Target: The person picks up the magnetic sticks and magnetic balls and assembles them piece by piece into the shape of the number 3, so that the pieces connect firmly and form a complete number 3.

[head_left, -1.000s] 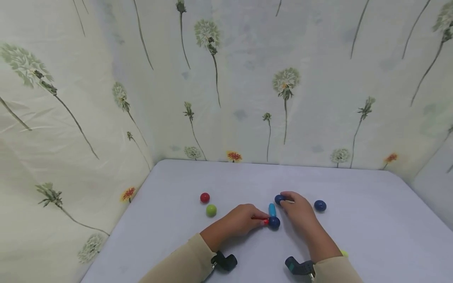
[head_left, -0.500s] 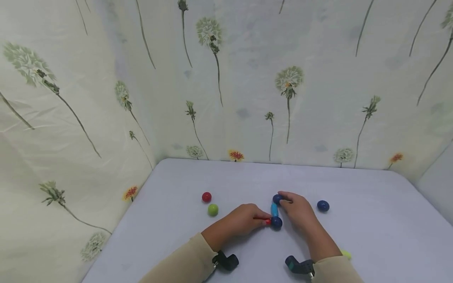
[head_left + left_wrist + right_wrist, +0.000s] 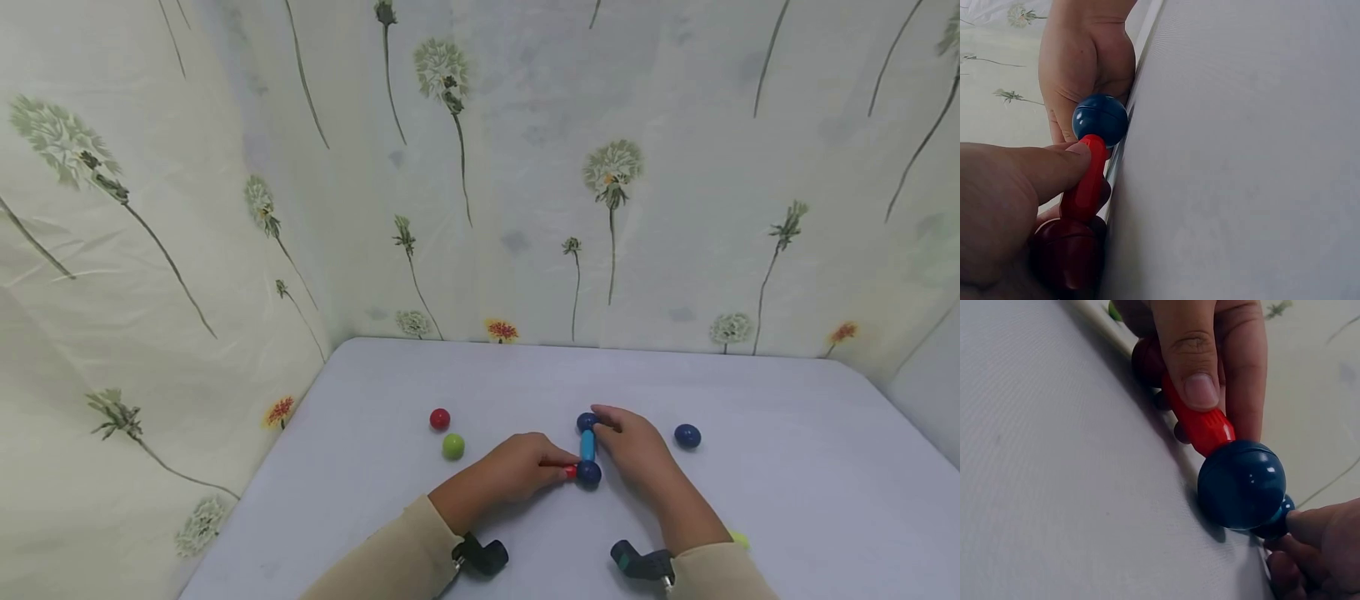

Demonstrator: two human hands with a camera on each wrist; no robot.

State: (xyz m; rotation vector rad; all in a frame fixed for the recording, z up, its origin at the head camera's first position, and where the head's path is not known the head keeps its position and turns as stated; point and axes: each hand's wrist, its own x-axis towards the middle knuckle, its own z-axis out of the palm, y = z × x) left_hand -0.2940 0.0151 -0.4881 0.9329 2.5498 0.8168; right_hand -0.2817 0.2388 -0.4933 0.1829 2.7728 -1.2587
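Note:
My left hand (image 3: 517, 468) pinches a red rod (image 3: 1085, 181) between thumb and fingers. A dark blue ball (image 3: 588, 474) sits on the rod's right end, and a dark red ball (image 3: 1066, 253) at its other end lies under my palm. From the blue ball a light blue rod (image 3: 588, 446) extends away from me. At that rod's far end my right hand (image 3: 633, 442) grips a second dark blue ball (image 3: 587, 422), which touches the rod. Whether the rod sits inside this ball, I cannot tell.
On the white table (image 3: 360, 392), a red ball (image 3: 439, 419) and a green ball (image 3: 453, 447) lie to the left. Another dark blue ball (image 3: 687, 436) is right of my right hand. A yellow-green piece (image 3: 739, 540) is partly hidden by the right forearm.
My right hand has brought its dark blue ball leftward onto the far end of the light blue rod, closing the gap between them. The left hand keeps its hold on the red rod.

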